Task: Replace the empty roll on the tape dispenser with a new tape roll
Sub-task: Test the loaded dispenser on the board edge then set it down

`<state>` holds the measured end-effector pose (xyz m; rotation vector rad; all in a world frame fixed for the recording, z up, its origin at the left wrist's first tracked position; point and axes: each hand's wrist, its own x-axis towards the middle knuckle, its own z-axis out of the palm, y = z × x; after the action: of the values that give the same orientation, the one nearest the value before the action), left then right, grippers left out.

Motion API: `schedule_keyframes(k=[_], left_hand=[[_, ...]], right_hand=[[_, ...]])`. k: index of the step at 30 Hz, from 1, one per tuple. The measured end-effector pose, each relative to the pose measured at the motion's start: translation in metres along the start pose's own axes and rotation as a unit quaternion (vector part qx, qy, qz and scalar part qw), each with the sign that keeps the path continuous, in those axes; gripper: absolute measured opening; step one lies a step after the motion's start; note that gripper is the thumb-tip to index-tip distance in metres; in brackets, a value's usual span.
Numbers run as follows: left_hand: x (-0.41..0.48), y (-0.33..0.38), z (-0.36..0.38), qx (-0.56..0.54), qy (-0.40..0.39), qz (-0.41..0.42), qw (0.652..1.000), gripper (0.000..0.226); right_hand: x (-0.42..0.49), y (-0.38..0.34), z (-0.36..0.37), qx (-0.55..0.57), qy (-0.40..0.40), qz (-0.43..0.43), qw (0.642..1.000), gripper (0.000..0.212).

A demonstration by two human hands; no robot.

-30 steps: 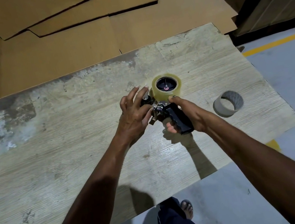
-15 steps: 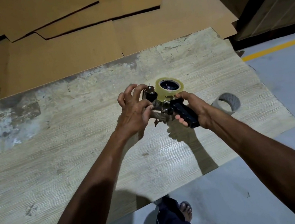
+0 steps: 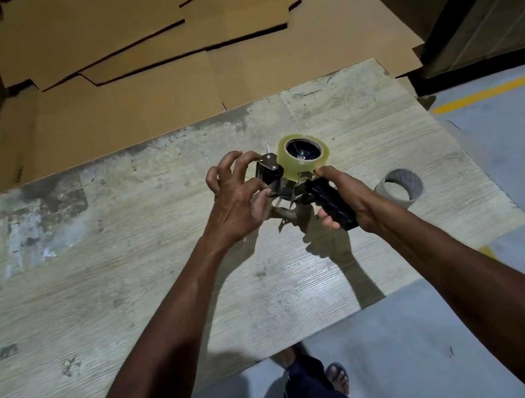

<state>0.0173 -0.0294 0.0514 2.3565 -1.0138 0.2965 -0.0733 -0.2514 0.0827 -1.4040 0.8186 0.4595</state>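
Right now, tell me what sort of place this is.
Probably a warehouse packing area: flattened cardboard sheets stacked behind the worn table, a yellow line painted on the concrete floor, and a tape dispenser gripped by the right hand.

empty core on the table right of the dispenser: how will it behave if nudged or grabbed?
The empty core looks like a thin-walled cardboard ring, so it is probably light and easily crushed. It seems to lie on its flat end on the table, so a nudge should slide it; on edge it would likely roll.
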Motion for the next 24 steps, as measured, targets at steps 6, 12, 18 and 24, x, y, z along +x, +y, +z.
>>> schedule_keyframes(k=[6,12,18,24], left_hand=[[-0.004,0.011,-0.006,-0.051,0.010,-0.037,0.998,0.006],[0.007,0.006,-0.030,-0.042,-0.045,-0.062,0.996,0.008],[0.021,0.000,-0.049,0.004,-0.078,-0.058,0.995,0.010],[0.037,0.003,-0.066,0.035,-0.108,-0.025,0.993,0.011]], right_hand=[[-0.005,-0.004,-0.006,0.019,0.027,-0.002,0.999,0.060],[-0.015,-0.003,-0.014,0.008,0.020,0.016,1.000,0.061],[-0.027,0.000,-0.010,0.005,-0.007,0.014,1.000,0.061],[-0.033,0.003,-0.014,0.004,-0.036,0.029,0.999,0.061]])
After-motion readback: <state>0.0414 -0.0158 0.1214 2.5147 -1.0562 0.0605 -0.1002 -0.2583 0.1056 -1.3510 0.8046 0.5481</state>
